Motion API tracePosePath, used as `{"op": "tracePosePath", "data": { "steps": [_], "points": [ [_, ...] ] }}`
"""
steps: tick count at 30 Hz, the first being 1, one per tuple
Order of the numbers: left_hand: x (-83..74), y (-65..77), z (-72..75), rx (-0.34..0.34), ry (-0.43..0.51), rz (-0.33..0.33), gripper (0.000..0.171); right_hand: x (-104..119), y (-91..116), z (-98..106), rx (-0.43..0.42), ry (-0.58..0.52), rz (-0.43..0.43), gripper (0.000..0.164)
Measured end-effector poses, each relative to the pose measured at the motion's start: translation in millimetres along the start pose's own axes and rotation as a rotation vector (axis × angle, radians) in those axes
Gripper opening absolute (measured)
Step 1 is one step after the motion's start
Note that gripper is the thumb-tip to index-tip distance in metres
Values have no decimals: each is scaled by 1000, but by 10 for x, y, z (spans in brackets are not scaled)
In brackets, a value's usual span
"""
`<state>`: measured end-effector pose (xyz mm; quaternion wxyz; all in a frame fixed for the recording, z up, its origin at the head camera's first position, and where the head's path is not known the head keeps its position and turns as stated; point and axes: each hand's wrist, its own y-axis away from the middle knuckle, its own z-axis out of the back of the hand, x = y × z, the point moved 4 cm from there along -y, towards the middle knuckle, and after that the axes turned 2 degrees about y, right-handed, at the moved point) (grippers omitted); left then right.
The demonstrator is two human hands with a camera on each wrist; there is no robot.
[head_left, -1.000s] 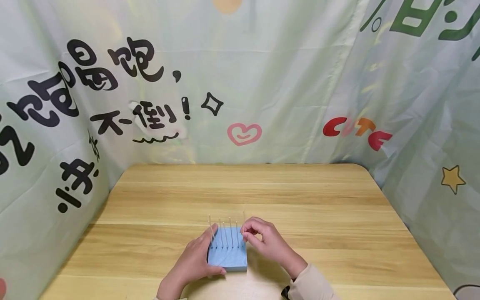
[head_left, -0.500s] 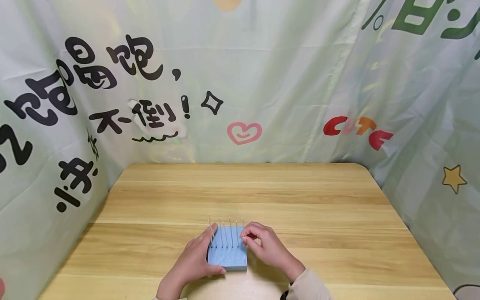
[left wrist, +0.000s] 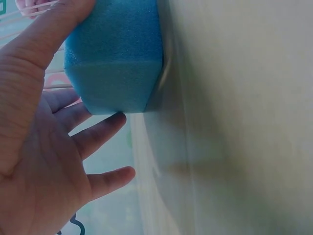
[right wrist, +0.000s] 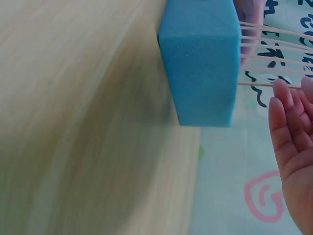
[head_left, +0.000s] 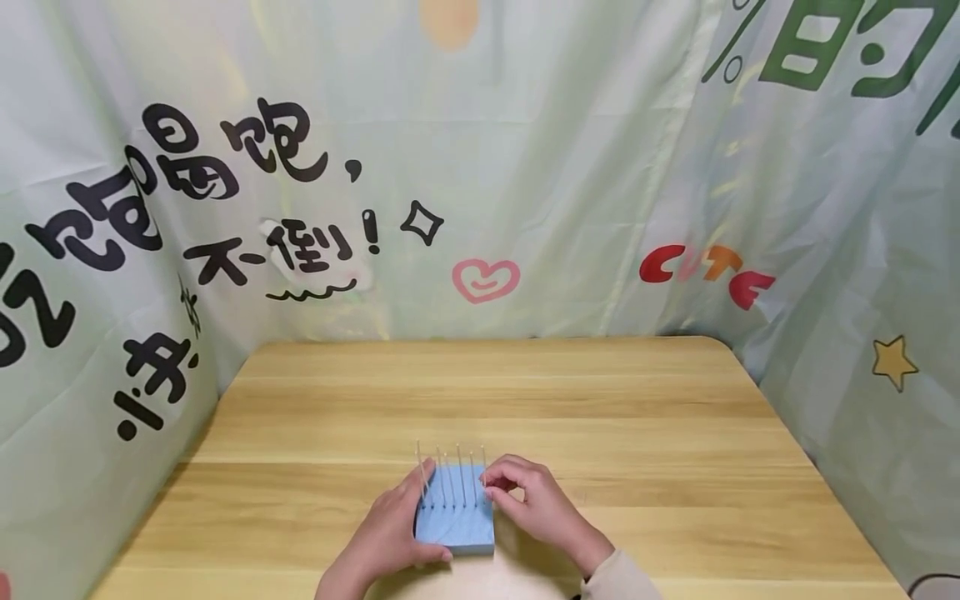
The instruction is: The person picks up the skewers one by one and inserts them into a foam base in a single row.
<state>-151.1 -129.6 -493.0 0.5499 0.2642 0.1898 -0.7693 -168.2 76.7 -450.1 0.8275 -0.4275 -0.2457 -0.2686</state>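
Observation:
A blue foam block (head_left: 453, 532) lies near the front of the table, with several thin wooden sticks (head_left: 461, 475) standing in a row across its top. My left hand (head_left: 390, 525) grips the block's left side, thumb at the front and fingers toward the back; in the left wrist view two fingers spread free of the foam (left wrist: 115, 49). At the right end of the row, my right hand (head_left: 532, 500) pinches the last stick (right wrist: 254, 84) between thumb and fingertips. That stick's lower end meets the block's top, though the fingers partly hide it in the head view.
The wooden tabletop (head_left: 600, 408) stretches behind and to both sides of the block. A printed fabric curtain (head_left: 555, 192) hangs around the table's back and sides.
My right hand has come down with the pinched stick, whose top now stands about level with the others. The left hand keeps its hold on the block. The head view has shifted slightly.

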Motion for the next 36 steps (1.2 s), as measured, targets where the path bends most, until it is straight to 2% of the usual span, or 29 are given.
{"op": "tracePosePath", "data": {
  "steps": [3,5,9,13,16,20,22,25,31,36],
  "points": [
    [0,-27,-1,1,-2,-6,122,-32,35,96,-26,55,5,12],
    [1,-47,4,-1,-5,-9,122,-43,58,203,-42,129,-32,14],
    [-8,-43,41,-15,-15,-29,121,-74,144,487,-58,320,-187,23],
    [-35,86,181,-40,-53,-36,113,-73,307,810,-41,551,-308,39],
    [-78,227,386,-133,-143,-49,93,-43,453,1028,-13,727,-364,51],
    [-173,319,637,-329,-348,-84,65,20,624,1250,-15,881,-425,62],
    [-200,322,695,-393,-429,-83,58,47,676,1304,-24,926,-429,64],
    [-188,325,699,-419,-484,-54,54,73,719,1313,-28,965,-425,61],
    [-150,319,641,-416,-490,-27,54,72,732,1258,3,971,-437,57],
    [-157,309,656,-433,-486,-28,56,91,696,1229,-16,947,-413,56]
  ]
}}
